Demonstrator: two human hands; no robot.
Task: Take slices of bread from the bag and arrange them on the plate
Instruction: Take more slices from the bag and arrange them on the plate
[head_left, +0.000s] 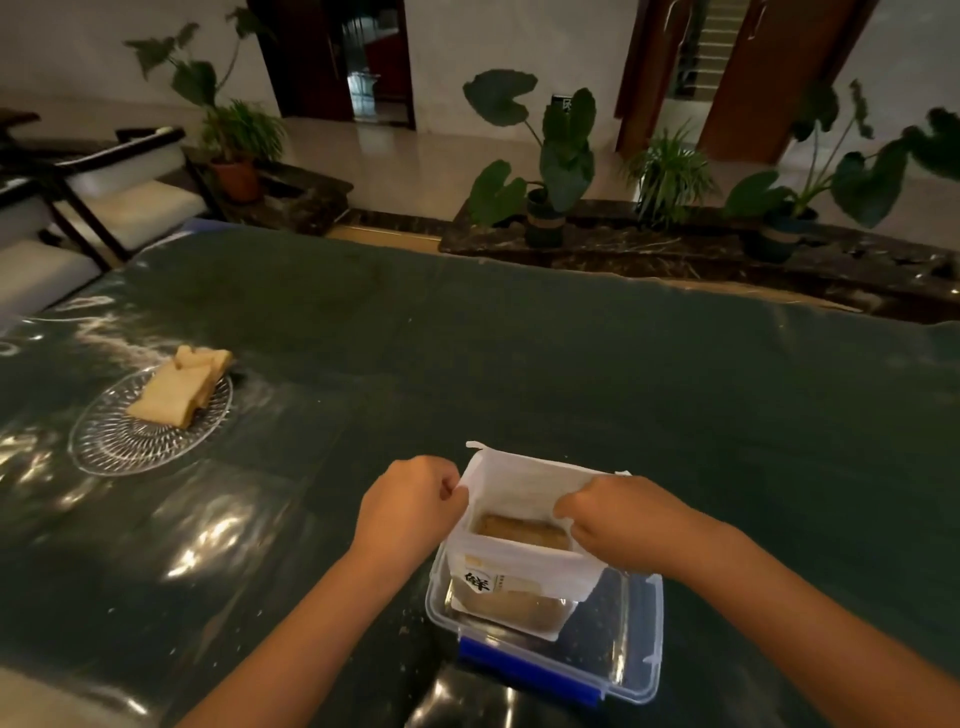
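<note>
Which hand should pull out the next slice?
Probably the right hand: its fingers already curl over the bag mouth above the bread, while the left hand pinches the bag's edge, steadying it.

Bread (522, 531) mostly hidden inside bag (519, 564)

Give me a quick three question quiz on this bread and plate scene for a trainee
1. True or false: the glass plate already holds bread slices.
2. What does the bread bag stand in?
A. clear plastic container
B. wicker basket
C. metal pot
3. What are the left hand and right hand doing?

Key:
1. True.
2. A, the clear plastic container.
3. Each grips the bag's top edge, holding the mouth open.
</note>
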